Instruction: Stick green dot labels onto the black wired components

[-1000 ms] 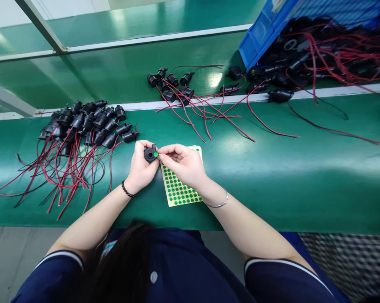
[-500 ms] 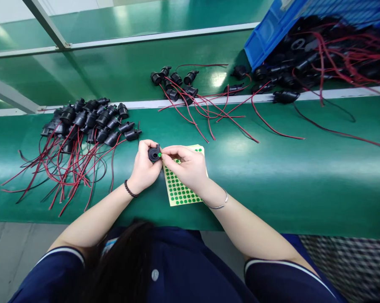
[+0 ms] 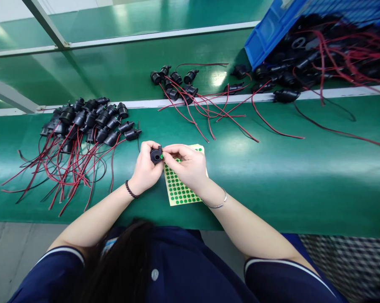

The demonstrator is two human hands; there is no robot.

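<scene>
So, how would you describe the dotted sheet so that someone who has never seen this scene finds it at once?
Start at the long green table and find the person's right hand above it. Under that hand lies a pale yellow sheet. Unlike the black parts piled to its left, it is flat and carries rows of green dots.

To the right hand's right, bench offers passage; leftward, heaped black parts obstruct.
</scene>
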